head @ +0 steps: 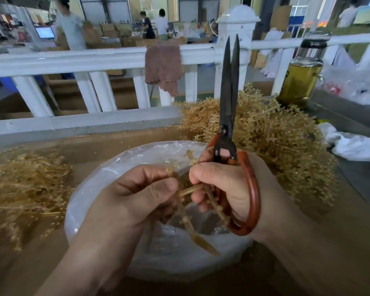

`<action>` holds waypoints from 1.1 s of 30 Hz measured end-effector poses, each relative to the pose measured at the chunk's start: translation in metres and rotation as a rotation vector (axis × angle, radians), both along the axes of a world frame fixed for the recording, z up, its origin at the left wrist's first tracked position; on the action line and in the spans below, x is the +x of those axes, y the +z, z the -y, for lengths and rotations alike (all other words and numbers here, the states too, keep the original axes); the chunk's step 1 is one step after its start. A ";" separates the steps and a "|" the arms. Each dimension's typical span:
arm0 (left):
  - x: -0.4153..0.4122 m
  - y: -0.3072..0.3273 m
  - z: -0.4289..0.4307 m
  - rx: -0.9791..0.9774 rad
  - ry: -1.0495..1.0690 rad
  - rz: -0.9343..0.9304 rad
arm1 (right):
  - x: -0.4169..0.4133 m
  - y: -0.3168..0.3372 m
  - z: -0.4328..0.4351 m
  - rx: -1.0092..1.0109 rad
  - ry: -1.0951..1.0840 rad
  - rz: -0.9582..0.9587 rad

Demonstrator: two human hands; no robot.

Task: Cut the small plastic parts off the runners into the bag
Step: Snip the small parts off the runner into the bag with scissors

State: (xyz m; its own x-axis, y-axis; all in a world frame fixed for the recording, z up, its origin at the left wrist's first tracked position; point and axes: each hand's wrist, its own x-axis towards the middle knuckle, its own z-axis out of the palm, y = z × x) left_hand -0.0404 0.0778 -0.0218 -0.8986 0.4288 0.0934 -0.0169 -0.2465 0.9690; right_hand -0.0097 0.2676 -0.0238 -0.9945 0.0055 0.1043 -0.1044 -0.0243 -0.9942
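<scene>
Two hands: one left hand, one right hand. One pair of scissors, one held runner, one clear bag. Two runner heaps: left heap, right heap. One bottle, one cloth.

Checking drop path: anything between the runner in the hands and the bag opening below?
Nothing visible. The tan plastic runner, held by the left hand and right hand, hangs over the open mouth of the clear plastic bag. The black-bladed, red-handled scissors point up, away from it.
</scene>
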 end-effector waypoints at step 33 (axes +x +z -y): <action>-0.019 0.014 0.008 0.207 0.387 0.004 | 0.030 0.044 0.022 0.834 -0.295 -0.031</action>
